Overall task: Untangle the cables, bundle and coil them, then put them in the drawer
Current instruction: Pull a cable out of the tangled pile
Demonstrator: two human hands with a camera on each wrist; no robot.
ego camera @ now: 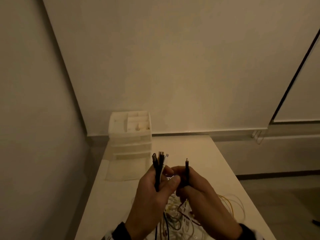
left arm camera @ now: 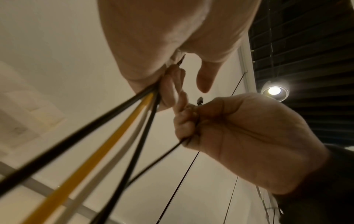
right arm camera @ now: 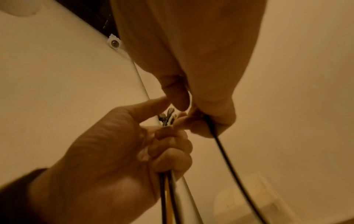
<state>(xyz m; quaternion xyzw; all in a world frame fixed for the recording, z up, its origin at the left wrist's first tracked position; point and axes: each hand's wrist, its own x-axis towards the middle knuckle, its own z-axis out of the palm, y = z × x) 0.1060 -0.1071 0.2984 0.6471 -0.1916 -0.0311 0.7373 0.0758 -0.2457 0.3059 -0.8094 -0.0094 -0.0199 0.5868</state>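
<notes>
Both hands are raised above the table (ego camera: 216, 158) in the head view. My left hand (ego camera: 155, 184) grips a bundle of cable ends (ego camera: 160, 161), black, yellow and pale, with the plugs pointing up. From the left wrist, those cables (left arm camera: 107, 136) stream down out of the fist. My right hand (ego camera: 195, 186) pinches a single black cable (ego camera: 187, 170) just below its plug, held upright beside the bundle. The right wrist view has that black cable (right arm camera: 226, 159) hanging from my fingers and the left hand (right arm camera: 114, 151) opposite. A tangle of cables (ego camera: 180, 217) lies on the table below.
A pale plastic drawer unit (ego camera: 131, 135) stands at the table's far left corner, with an open-topped organiser on it. Its lowest drawer (ego camera: 128, 168) is pulled out toward me. Yellow loops (ego camera: 232, 205) spread to the right of the tangle. Walls close in behind and to the left.
</notes>
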